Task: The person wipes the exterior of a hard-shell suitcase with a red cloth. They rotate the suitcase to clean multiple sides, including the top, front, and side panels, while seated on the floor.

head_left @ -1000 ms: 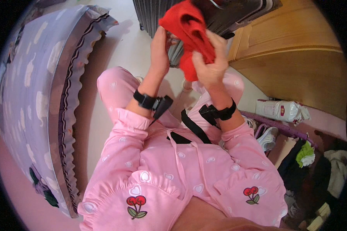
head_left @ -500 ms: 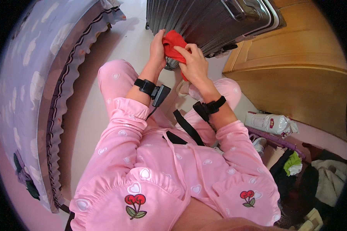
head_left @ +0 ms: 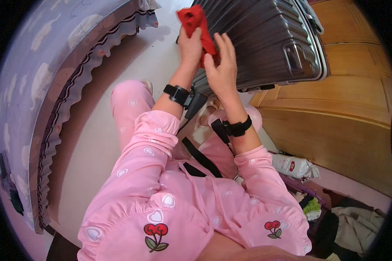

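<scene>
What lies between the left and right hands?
The lower part of the red cloth lies between the left hand and the right hand, as the head view shows.

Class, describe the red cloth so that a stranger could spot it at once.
Find the large dark suitcase at the top. Toward its left side, the left hand holds a crumpled red cloth. Its bright red sets it apart from the suitcase and pink sleeves.

It's a home bdrm, prob. (frilled cover, wooden cabinet, suitcase).
</scene>
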`<action>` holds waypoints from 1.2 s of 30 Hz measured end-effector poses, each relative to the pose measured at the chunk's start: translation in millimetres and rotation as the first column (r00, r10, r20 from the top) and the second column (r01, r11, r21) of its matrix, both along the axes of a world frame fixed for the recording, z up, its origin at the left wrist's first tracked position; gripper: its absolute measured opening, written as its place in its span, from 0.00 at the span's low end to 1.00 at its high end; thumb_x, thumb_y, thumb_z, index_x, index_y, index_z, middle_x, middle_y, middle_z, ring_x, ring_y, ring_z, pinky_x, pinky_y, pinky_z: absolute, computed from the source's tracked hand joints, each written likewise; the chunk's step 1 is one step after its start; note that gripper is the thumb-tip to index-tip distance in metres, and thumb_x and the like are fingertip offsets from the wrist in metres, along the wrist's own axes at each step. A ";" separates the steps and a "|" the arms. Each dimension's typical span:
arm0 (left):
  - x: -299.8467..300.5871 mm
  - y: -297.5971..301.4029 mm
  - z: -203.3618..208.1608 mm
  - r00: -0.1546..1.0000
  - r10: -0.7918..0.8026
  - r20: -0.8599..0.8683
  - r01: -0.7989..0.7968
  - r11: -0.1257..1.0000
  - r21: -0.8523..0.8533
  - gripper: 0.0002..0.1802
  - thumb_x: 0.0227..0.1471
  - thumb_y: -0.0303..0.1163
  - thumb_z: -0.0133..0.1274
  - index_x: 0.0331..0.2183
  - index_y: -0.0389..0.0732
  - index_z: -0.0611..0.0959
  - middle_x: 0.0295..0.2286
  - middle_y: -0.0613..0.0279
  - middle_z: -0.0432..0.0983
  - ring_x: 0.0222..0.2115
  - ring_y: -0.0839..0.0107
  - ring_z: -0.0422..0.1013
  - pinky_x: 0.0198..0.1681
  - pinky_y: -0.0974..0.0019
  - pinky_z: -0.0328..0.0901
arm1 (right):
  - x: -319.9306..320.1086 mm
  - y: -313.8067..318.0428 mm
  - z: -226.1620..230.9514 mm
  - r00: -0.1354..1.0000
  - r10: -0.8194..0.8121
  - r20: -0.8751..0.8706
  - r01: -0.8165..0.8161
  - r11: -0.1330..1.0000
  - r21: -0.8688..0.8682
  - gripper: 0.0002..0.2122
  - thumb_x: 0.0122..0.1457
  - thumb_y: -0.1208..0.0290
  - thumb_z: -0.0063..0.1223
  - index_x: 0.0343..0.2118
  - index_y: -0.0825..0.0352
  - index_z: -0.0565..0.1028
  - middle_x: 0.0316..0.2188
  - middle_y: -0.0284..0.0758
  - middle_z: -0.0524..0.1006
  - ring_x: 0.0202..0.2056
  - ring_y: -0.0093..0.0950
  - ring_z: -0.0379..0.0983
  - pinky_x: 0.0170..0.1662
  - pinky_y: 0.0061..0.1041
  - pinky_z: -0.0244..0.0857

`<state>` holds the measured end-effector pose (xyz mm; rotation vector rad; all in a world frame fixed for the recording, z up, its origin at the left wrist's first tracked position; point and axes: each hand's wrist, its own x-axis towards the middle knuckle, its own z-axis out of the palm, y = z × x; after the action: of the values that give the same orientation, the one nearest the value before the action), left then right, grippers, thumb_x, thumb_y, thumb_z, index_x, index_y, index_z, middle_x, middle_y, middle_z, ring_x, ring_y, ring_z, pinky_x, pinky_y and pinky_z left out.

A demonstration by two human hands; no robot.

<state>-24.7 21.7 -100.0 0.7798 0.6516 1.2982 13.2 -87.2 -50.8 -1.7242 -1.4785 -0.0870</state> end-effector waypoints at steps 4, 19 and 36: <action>54.0 12.3 -27.8 0.898 0.360 -0.252 -0.100 0.726 0.681 0.28 0.59 0.32 0.53 0.60 0.45 0.73 0.53 0.52 0.77 0.46 0.42 0.74 0.53 0.55 0.68 | 18.3 30.2 5.5 0.987 0.106 -0.119 -0.088 0.986 0.145 0.27 0.72 0.59 0.45 0.66 0.73 0.65 0.67 0.49 0.65 0.67 0.40 0.62 0.68 0.34 0.53; 81.4 37.9 -57.4 0.951 0.128 -0.281 0.008 0.899 0.437 0.25 0.62 0.38 0.53 0.59 0.44 0.74 0.50 0.55 0.78 0.45 0.57 0.75 0.51 0.59 0.69 | 26.2 41.4 2.1 0.970 0.111 -0.215 -0.112 0.994 0.009 0.21 0.69 0.62 0.48 0.59 0.71 0.72 0.63 0.51 0.68 0.62 0.46 0.66 0.65 0.38 0.58; 37.5 36.5 -48.7 0.917 -0.183 -0.356 0.277 0.932 0.235 0.24 0.60 0.32 0.54 0.58 0.41 0.76 0.48 0.57 0.80 0.49 0.67 0.75 0.53 0.64 0.69 | 21.0 47.8 4.5 0.922 0.096 -0.375 -0.045 0.989 0.141 0.15 0.71 0.68 0.45 0.51 0.74 0.76 0.52 0.44 0.77 0.54 0.34 0.74 0.59 0.30 0.65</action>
<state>12.8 58.2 -148.7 1.2899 0.6209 1.0599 34.1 -39.4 -46.3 -1.4800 -1.2149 0.1794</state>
